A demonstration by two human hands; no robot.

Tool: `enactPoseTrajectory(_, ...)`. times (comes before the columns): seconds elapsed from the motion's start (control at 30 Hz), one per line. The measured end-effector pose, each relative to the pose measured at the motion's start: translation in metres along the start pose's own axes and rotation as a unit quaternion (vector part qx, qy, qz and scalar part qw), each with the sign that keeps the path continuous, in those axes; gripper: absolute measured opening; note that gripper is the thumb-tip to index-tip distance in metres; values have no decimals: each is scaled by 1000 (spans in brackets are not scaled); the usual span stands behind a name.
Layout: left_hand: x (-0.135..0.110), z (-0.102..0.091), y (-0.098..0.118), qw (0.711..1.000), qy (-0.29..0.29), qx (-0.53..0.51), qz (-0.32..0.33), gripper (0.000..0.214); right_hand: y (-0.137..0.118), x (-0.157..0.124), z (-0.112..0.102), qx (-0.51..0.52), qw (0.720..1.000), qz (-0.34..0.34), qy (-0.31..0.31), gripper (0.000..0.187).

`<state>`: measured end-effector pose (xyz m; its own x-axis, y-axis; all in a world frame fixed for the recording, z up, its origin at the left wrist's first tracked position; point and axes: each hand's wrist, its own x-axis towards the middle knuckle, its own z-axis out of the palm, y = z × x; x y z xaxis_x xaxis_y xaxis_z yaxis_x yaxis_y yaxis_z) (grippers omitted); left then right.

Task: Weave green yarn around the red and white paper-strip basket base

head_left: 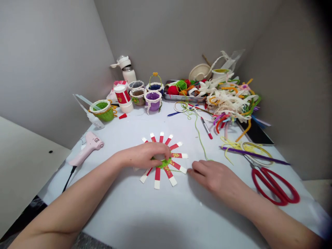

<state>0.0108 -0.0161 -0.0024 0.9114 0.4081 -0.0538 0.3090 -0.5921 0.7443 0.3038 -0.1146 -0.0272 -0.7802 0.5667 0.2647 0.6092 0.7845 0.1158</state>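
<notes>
We show our left fingers closed down over the green hub of a red-and-white paper-strip wheel, apparently holding it steady against the worktop with its strips radiating outward. Our right fingers, loosely spread and holding nothing, lie just beside the wheel's right-hand strip tips, near a strand of green yarn. Red-handled scissors lie at lower right, within reach; a pink glue gun rests at left.
</notes>
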Motion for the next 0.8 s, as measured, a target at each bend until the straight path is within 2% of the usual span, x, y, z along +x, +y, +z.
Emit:
enactPoseTrajectory(0.1,0,0,0,1000,2,3,7,27,5,1,5,2,999,46,11,28)
enactPoseTrajectory(0.2,1,1,0,1000,6,9,15,24,12,9,15,52,993,103,23,28)
enactPoseTrajectory(0.4,2,3,2,1000,11,14,13,22,25,38,39,190,950,233,85,25)
enactPoseTrajectory(0.53,2,4,2,999,20,31,25,26,28,41,47,229,935,255,87,24)
enactPoseTrajectory(0.67,1,6,0,994,63,74,40,39,28,38,49,243,931,257,87,22)
enactPoseTrajectory(0.8,0,7,2,987,91,134,-1,38,28,37,49,253,927,262,92,22)
